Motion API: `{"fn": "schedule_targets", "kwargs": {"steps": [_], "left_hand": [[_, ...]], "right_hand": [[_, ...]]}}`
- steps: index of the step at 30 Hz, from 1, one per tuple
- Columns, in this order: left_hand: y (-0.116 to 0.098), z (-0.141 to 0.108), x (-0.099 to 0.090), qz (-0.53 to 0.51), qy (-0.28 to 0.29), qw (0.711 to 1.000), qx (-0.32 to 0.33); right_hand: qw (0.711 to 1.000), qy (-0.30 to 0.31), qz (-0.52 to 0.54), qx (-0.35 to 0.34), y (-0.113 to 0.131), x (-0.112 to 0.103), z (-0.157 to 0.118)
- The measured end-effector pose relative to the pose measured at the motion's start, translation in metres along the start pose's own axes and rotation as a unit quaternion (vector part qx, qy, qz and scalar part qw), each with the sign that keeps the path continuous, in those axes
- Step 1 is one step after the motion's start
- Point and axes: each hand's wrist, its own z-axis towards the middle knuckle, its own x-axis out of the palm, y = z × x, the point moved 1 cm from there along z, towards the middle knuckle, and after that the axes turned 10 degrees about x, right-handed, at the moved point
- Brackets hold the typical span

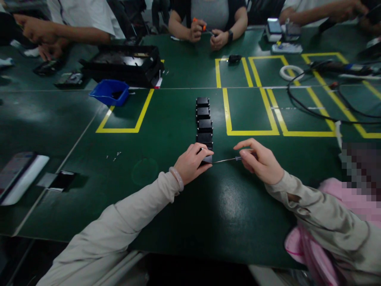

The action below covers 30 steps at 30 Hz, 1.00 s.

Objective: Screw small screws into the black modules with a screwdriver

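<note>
A row of several small black boxes (204, 125) with shiny screws along their sides runs away from me down the middle of the table. My left hand (192, 162) is closed around the nearest black box (207, 159), fingers on top and thumb at its near side. My right hand (258, 161) grips a screwdriver (237, 158) with a clear handle, held nearly level. Its thin shaft points left, and the tip meets the right side of the nearest box. Most of the handle is hidden inside my right hand.
Yellow tape outlines (253, 132) mark the green table (178, 222). A blue bin (110, 92) and black trays (125, 65) stand at the back left. Black cables (315, 117) lie on the right. Across the table, a person's hands (219, 39) hold an orange-handled screwdriver (204, 28).
</note>
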Motion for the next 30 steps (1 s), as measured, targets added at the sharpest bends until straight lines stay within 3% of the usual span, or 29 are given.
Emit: {"fn": "schedule_targets", "kwargs": {"steps": [3,9,15,21,27,30], "left_hand": [[0.0002,-0.0001,0.0001,-0.001,0.001,1.0,0.0],[0.0008,-0.0007,0.0,-0.001,0.007,1.0,-0.004],[0.0006,-0.0001,-0.0009,-0.001,0.001,1.0,0.004],[0.001,-0.0004,-0.0005,0.002,-0.003,1.0,0.007],[0.0015,-0.0006,-0.0009,0.001,-0.003,1.0,0.008],[0.0017,-0.0007,-0.001,0.004,-0.004,1.0,0.011]], "right_hand": [[1.0,-0.002,0.007,0.019,0.0012,0.0003,0.0012],[0.999,0.006,0.007,-0.032,0.0002,-0.0025,0.0035],[0.998,0.009,0.054,0.03,-0.0021,0.0001,0.003],[0.999,0.003,0.041,-0.029,-0.0055,-0.0018,0.0042],[0.996,0.002,0.079,0.031,-0.0082,-0.0007,0.0043],[0.997,0.004,0.075,0.029,-0.0078,-0.0004,0.0046]]}}
